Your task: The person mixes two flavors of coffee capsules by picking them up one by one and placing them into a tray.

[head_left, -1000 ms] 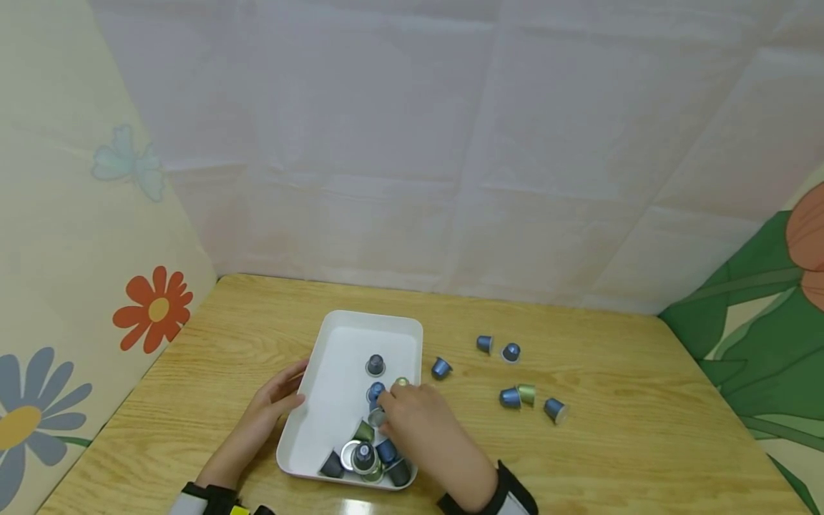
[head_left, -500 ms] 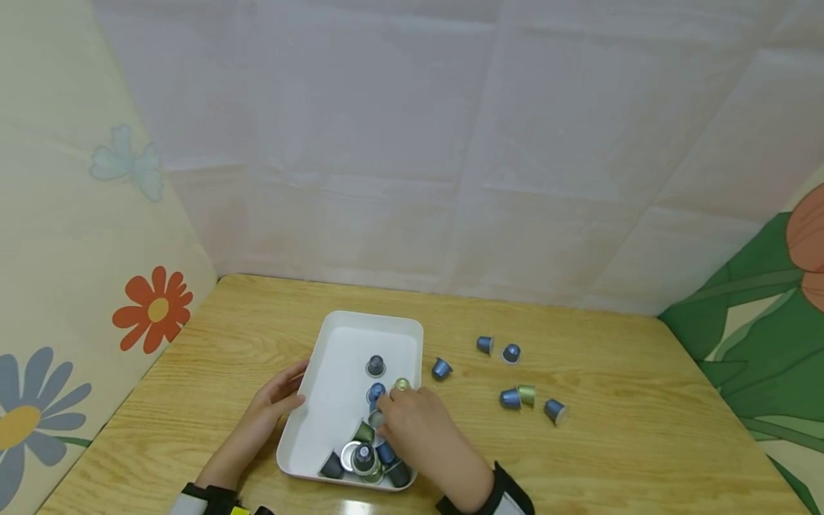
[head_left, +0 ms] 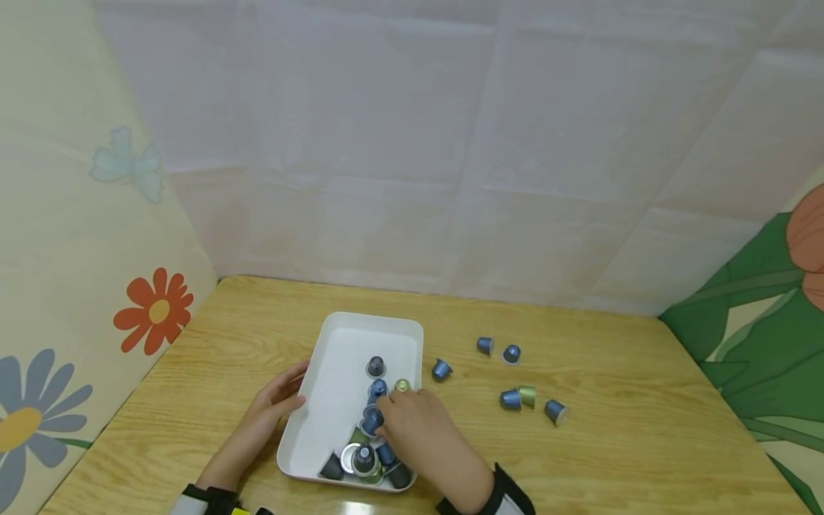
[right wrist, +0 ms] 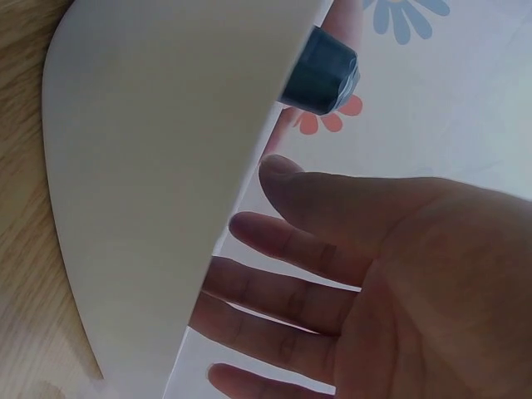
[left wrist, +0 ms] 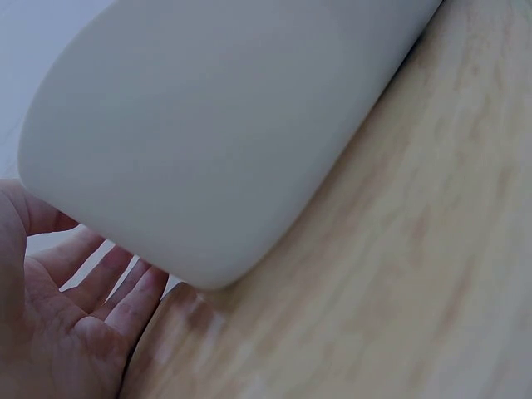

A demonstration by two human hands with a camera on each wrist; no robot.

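Several coffee capsules lie in the white tray (head_left: 337, 372). My left hand (head_left: 278, 397) rests against its left side, thumb at the rim; in the left wrist view the fingers lie along the tray wall (left wrist: 208, 141). Inside the tray, my right hand (head_left: 421, 433) has its fingertips beside an upright blue capsule (head_left: 372, 422). The right wrist view shows thumb and fingers apart, with nothing between them. Another blue capsule (head_left: 378, 388) and a pale green capsule (head_left: 402, 385) stand just beyond the hand. A grey capsule (head_left: 376, 367) stands farther back.
Near the tray's front are a dark capsule (head_left: 365, 456) standing raised in a cluster, a tipped black capsule (head_left: 331, 467) and a partly covered green capsule (head_left: 358, 435). Right of the tray, several blue capsules (head_left: 441, 370) and a green capsule (head_left: 526, 395) lie on the wooden table (head_left: 611, 429).
At my right fingertips, where a silver lid faced up, a blue capsule now stands upright. The blue capsule behind it has shifted slightly. My left hand has stayed put.
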